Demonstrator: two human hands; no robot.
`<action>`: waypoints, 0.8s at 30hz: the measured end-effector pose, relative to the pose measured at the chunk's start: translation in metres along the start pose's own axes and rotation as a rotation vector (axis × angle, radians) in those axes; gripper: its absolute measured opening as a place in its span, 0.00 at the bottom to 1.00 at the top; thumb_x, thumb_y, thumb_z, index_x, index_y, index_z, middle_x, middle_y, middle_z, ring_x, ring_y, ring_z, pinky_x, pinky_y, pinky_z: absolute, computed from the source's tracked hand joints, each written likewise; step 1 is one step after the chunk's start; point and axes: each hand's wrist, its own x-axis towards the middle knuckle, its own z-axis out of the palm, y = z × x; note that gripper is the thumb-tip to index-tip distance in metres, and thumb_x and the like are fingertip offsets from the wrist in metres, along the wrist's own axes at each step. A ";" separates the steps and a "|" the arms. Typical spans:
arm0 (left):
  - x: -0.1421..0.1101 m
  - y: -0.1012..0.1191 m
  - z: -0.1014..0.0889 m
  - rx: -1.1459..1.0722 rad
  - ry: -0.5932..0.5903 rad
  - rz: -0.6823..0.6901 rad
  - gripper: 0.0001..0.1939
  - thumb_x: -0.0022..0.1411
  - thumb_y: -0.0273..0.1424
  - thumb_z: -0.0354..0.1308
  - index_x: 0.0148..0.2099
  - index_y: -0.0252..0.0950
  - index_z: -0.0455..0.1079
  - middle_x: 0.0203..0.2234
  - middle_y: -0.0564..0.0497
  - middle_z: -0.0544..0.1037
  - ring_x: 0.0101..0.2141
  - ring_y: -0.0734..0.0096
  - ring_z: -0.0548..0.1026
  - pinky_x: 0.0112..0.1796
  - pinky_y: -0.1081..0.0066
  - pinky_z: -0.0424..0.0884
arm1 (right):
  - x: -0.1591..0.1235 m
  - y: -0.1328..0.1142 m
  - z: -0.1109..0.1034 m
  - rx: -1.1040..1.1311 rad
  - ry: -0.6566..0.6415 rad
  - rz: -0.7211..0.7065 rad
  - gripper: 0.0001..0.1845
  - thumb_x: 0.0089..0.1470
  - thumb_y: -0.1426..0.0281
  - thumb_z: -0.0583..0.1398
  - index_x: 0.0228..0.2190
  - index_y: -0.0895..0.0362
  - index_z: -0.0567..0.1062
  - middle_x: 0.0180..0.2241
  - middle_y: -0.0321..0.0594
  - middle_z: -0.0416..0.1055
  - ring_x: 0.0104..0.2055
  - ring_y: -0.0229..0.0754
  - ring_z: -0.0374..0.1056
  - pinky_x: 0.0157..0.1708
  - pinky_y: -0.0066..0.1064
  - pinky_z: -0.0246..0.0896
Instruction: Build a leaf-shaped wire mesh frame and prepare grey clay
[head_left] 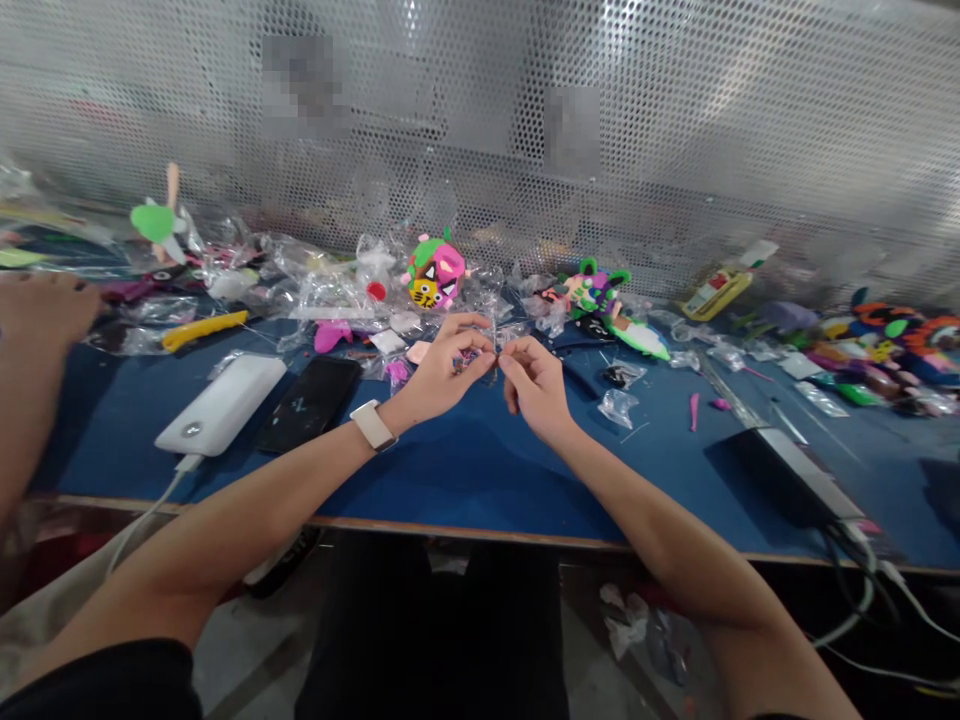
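- I look down through the head camera at a blue tabletop (465, 480), with a perforated metal screen (465, 110) behind it.
- At the middle, my left hand (439, 375), which has a pale wristband (373, 425) at its wrist, reaches in from the left. My right hand (538, 390) reaches in from the right. The two sets of fingertips nearly meet.
- Both hands are in a pinching pose around a small thin piece (494, 372). It is too tiny and blurred to name, and I cannot tell whether either grip is closed on it or which hand bears it.
- Just beyond the hands, slightly left, sits a round figure (450, 264) in pink and green with a yellow cat face. Its face and patches are in place, so I judge it well advanced, perhaps complete.
- Far and to the right is a green-eared figure (592, 290), also largely formed, beside a white-and-green piece (637, 336).
- To the left of the hands lie a magenta piece (330, 335) and clear plastic wrappers (315, 285). To the right are a pink stick (694, 411) and a pink blob (721, 404). These look loose and unused to me. How much remains for the piece at my fingertips, I cannot tell.
- Left of my left hand are a black phone (310, 402), a white power bank (225, 400) and a yellow-handled tool (204, 330).
- At the left edge, another person's hand (49, 305) rests near the table.
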 end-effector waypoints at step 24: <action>-0.001 0.001 0.002 0.034 -0.009 0.076 0.11 0.79 0.39 0.56 0.46 0.38 0.73 0.53 0.42 0.74 0.54 0.61 0.76 0.54 0.58 0.78 | 0.001 0.005 -0.004 0.074 -0.055 0.061 0.22 0.61 0.51 0.70 0.39 0.50 0.69 0.24 0.25 0.75 0.17 0.35 0.74 0.17 0.24 0.66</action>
